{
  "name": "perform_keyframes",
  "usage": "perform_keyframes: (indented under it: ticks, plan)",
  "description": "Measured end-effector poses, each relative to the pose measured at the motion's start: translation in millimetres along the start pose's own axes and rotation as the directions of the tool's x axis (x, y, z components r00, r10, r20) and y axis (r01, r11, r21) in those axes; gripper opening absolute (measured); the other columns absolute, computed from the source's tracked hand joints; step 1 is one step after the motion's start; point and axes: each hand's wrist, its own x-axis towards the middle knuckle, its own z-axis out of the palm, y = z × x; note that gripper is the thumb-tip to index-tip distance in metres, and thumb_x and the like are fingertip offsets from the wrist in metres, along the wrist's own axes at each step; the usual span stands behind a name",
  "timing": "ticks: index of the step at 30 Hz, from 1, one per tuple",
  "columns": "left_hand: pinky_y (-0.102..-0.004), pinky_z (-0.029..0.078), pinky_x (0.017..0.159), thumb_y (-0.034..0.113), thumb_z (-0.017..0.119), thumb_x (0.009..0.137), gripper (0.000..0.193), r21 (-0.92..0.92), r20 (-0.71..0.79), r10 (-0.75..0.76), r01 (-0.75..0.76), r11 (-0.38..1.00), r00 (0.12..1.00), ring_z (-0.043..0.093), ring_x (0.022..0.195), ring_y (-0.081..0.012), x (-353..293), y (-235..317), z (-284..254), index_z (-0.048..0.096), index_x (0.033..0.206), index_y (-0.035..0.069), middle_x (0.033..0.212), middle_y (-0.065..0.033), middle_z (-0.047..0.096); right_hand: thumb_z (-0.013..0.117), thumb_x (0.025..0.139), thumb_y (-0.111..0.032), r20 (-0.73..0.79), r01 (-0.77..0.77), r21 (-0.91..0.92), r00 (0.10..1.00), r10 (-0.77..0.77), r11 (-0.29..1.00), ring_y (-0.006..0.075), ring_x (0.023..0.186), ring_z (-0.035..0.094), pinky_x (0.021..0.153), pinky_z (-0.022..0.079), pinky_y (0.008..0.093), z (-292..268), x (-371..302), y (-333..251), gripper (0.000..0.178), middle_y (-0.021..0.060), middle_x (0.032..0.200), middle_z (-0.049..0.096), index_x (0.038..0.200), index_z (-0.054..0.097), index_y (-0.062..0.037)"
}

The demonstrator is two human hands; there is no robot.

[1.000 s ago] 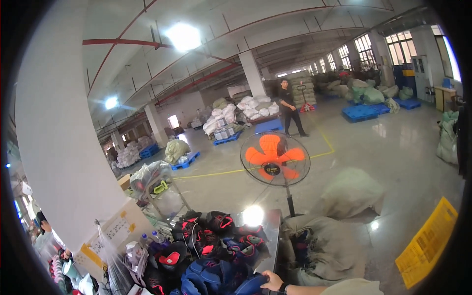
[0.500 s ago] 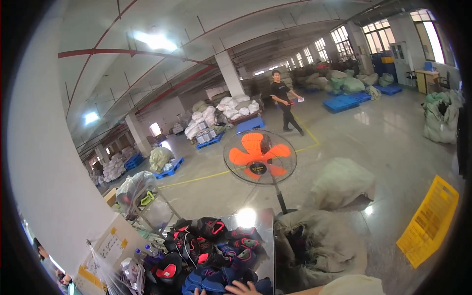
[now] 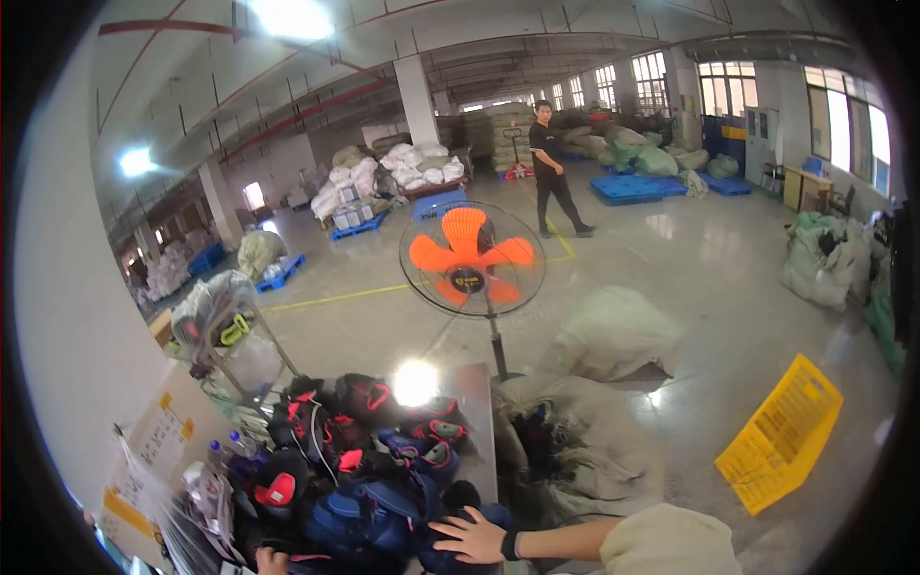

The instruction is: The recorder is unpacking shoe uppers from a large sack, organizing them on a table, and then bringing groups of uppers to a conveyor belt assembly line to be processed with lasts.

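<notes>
A heap of dark shoes [image 3: 359,508], blue and black with red and pink trim, covers the table in front of me. My right hand [image 3: 470,537] lies with its fingers spread on a dark blue shoe [image 3: 446,558] at the heap's right side; a black band circles that wrist. At the lower edge, my left hand [image 3: 272,561] shows only in part, its fingers bent together beside a dark piece with pink trim. What those fingers hold, if anything, is hidden.
Beyond the table stands a fan [image 3: 470,264] with orange blades. An open sack [image 3: 594,450] and a yellow crate [image 3: 778,433] are to the right. Purple-capped bottles [image 3: 235,448] stand at the left. A person in black [image 3: 554,172] is on the floor behind the fan.
My view has tilted and shifted right. My right hand and forearm show more fully, with the fingers spread on the shoes. The left hand is farther left. The person has turned and holds their arms lower.
</notes>
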Motion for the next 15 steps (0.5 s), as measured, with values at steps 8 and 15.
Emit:
perform_keyframes:
  ticks: [8, 15]
  plan:
    - [-0.0425, 0.045, 0.08, 0.025, 0.052, 0.076, 0.036, 0.524, 0.005, -0.045, 0.035, 0.851, 0.999, 0.047, 0.105, -0.0368, -13, 44, -27, 0.05, 0.105, 0.004, 0.116, -0.0197, 0.046, 0.061, 0.065, -0.013, -0.176, -0.003, 0.216, 0.984, 0.042, 0.976, 0.0327, 0.124, 0.024, 0.094, 0.024, 0.051, -2, 22, -16, 0.045, 0.0152, 0.127, 0.03, 0.108, 0.048, -0.0123]
    - [-0.0547, 0.016, 0.099, 0.038, 0.063, 0.067, 0.042, 0.228, 0.19, 0.21, -0.251, 0.941, 0.959, 0.036, 0.119, -0.0248, 11, 74, 3, 0.058, 0.1, 0.013, 0.109, -0.0036, 0.054, 0.063, 0.052, -0.021, -0.142, 0.276, -0.082, 0.948, -0.285, 0.958, 0.0299, 0.103, 0.042, 0.069, 0.039, 0.0413, -62, 122, -13, 0.03, 0.0116, 0.105, 0.049, 0.081, 0.062, -0.0109]
